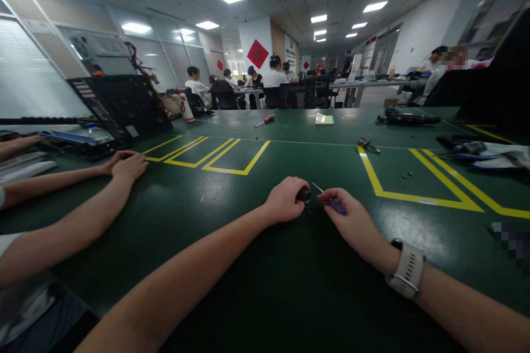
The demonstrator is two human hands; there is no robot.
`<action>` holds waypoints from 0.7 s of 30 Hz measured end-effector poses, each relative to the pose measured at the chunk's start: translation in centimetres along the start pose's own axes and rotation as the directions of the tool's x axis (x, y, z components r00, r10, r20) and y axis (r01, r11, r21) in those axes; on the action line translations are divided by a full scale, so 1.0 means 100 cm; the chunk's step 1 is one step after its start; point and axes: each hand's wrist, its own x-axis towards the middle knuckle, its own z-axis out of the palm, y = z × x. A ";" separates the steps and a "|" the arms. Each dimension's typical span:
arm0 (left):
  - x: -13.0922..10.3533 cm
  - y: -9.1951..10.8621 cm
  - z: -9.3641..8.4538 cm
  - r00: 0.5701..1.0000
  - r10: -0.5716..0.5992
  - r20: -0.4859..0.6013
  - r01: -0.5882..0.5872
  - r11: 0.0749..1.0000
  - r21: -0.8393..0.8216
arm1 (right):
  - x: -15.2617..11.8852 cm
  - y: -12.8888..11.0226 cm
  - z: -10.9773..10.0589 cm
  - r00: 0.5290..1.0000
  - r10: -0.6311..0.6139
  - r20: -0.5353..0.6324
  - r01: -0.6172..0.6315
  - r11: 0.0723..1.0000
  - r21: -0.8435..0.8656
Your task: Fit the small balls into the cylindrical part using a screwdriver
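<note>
My left hand (287, 199) is closed round a dark cylindrical part (305, 195), whose open round end faces right. Between the fingers of my right hand (346, 215) is a small screwdriver (338, 206) with a purple see-through handle. Its thin metal shaft points up and left toward the cylinder, with a gap between them. Several tiny rings or nuts (308, 209) lie on the green table just below the cylinder. The far side of the cylinder is hidden by my left fingers.
Yellow tape lines (226, 170) mark the green table (232, 287). Farther off lie a red-handled screwdriver (265, 121), a pale notepad (324, 119), a metal part (368, 145) and a black power tool (408, 117). A co-worker's hands (128, 166) rest at the left.
</note>
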 end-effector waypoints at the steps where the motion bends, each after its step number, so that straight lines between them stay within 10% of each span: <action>1: 0.000 0.000 0.000 1.000 0.018 -0.002 -0.018 1.000 -0.007 | 0.000 0.000 0.001 1.000 -0.010 0.012 0.010 1.000 -0.007; 9: 0.000 -0.003 0.004 0.999 0.045 -0.007 -0.045 0.999 0.005 | -0.002 -0.004 0.006 0.995 -0.049 0.087 0.057 0.995 -0.086; 12: 0.000 -0.006 0.005 0.985 -0.020 -0.171 0.012 0.999 -0.049 | -0.003 -0.005 0.007 0.993 -0.031 0.113 0.044 0.993 -0.114; 16: 0.002 -0.011 0.007 0.838 -0.197 -0.509 0.135 0.979 -0.155 | -0.004 -0.010 0.010 0.979 -0.016 0.205 0.054 0.983 -0.177; 21: 0.004 -0.017 0.006 0.737 -0.347 -0.580 0.221 0.934 -0.279 | -0.017 -0.022 0.013 0.913 -0.109 0.393 0.210 0.951 -0.225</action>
